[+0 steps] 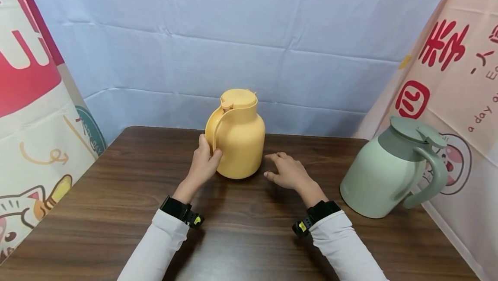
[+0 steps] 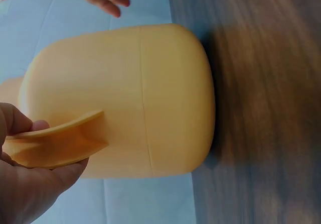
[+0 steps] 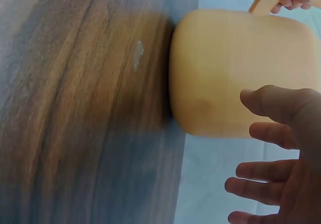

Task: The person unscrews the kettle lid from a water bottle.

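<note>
Yellow jug (image 1: 242, 142) stands, handle (image 2: 65, 142) in left hand (image 1: 203, 163)

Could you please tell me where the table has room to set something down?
Bare table lies between the yellow jug and the left edge, and between the sleeves. It is crowded around that jug, with the left grip on its handle and the right grip alongside, and by the green jug at right.

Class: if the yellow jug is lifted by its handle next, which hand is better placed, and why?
The left hand, I'd judge: it grips the handle of the yellow jug, while the right hand is open on the jug's other side, holding nothing.
</note>
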`<state>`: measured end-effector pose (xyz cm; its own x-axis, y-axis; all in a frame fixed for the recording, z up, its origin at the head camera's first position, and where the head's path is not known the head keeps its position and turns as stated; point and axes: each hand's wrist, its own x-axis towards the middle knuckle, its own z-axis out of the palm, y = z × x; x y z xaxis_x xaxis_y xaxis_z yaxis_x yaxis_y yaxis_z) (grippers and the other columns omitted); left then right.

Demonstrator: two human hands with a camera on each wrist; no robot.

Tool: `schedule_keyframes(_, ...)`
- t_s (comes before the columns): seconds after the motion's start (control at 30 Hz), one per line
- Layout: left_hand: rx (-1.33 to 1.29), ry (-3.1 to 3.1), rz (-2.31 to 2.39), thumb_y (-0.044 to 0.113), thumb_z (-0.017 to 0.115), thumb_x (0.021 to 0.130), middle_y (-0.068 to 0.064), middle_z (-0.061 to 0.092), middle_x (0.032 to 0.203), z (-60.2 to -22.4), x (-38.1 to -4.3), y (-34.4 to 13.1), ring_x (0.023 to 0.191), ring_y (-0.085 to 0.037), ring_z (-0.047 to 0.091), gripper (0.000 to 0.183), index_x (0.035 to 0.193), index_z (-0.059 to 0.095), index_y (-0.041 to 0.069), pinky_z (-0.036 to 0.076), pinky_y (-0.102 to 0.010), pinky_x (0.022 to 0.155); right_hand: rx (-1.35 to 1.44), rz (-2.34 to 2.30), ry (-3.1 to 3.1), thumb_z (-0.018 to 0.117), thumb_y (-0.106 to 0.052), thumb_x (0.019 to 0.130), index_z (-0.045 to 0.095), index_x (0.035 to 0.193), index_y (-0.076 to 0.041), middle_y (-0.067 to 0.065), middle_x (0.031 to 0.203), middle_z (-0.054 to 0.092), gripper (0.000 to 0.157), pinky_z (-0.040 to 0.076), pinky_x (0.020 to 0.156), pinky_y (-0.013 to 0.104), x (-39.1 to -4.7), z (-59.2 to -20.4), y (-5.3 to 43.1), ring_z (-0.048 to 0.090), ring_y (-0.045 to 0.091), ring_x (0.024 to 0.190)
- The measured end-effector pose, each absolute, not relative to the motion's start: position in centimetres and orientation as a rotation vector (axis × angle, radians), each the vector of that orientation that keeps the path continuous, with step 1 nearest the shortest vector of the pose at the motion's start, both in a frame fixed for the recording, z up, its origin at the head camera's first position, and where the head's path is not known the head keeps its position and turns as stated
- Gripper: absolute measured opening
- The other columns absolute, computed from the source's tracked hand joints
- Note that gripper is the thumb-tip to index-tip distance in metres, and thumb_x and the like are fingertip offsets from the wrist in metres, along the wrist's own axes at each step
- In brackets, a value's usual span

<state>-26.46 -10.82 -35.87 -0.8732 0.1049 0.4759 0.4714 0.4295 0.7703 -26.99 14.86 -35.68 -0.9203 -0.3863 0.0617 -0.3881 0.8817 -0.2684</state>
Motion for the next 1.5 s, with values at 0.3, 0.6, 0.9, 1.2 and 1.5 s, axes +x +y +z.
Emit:
schedule_keyframes(0.3,-0.524,-2.344,-1.456,0.007,0.043,0.095,-0.012,0.044,0.073,-35.8,-24.7,-11.2,0.049,-0.021,0.041,0.022,0.113,0.031,0.005,0.038,-0.033,0.048,0.661,0.471,-2.991,0.063,-0.034,0.089,0.041,0.14,-0.011,0.018,0.138,0.039,0.06,0.035,0.089,0.06,-25.8,-34.8,15.8,0.042,0.037,0.121)
schedule_keyframes(0.6,-0.596,-2.388,-1.548,0.008,0.043,0.096,-0.014,0.05,0.093,-35.8,-22.9,-11.9,0.078,-0.024,0.053,0.037,0.129,0.027,0.007,0.044,-0.036,0.064,0.646,0.504,-3.005,0.063,-0.033,0.089,0.038,0.142,-0.01,0.02,0.139,0.037,0.063,0.038,0.087,0.057,-25.4,-34.7,16.9,0.042,0.038,0.12)
schedule_keyframes(0.9,-0.702,-2.404,-1.609,0.004,0.042,0.097,-0.011,0.045,0.088,-35.5,-21.4,-11.7,0.079,-0.03,0.053,0.028,0.123,0.03,0.003,0.043,-0.035,0.064,0.655,0.51,-3.052,0.065,-0.034,0.088,0.041,0.139,-0.009,0.02,0.136,0.041,0.062,0.039,0.086,0.055,-24.1,-33.4,18.1,0.044,0.038,0.119)
schedule_keyframes(1.2,-0.748,-2.43,-1.6,-0.003,0.044,0.094,-0.008,0.041,0.084,-32.6,-18.6,-10.8,0.067,-0.017,0.044,0.017,0.107,0.032,-0.004,0.04,-0.03,0.06,0.658,0.524,-3.089,0.066,-0.034,0.087,0.045,0.136,-0.006,0.019,0.133,0.044,0.06,0.039,0.089,0.054,-22.7,-31.7,18.8,0.042,0.038,0.12)
schedule_keyframes(1.5,-0.777,-2.434,-1.626,-0.003,0.045,0.094,-0.012,0.043,0.088,-32.4,-18.0,-10.7,0.068,-0.019,0.044,0.02,0.11,0.033,-0.004,0.039,-0.031,0.06,0.688,0.541,-3.076,0.067,-0.032,0.086,0.045,0.135,-0.003,0.02,0.131,0.045,0.061,0.038,0.09,0.053,-22.8,-31.2,19.7,0.042,0.038,0.12)
